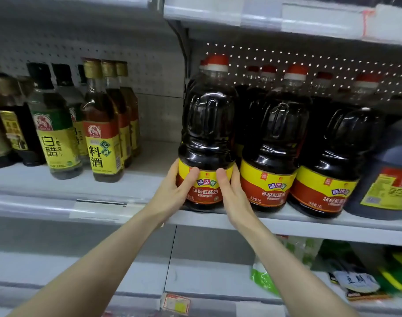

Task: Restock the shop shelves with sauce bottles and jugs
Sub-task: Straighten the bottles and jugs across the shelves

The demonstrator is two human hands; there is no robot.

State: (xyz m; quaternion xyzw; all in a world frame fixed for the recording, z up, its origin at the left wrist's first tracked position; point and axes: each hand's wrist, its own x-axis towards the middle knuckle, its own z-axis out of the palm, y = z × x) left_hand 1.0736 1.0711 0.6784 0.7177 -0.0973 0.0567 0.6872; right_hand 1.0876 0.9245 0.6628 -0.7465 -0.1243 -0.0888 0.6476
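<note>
Soy jug stands upright dead ahead on shelf front, my left hand and right hand clasping its base from either side, equally near.

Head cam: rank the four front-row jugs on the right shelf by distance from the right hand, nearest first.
1. Held soy jug: leftmost, gripped by the right hand.
2. Middle soy jug: next to the hand on its right.
3. Third soy jug: further right.
4. Dark-blue jug: at the frame's right edge.
</note>
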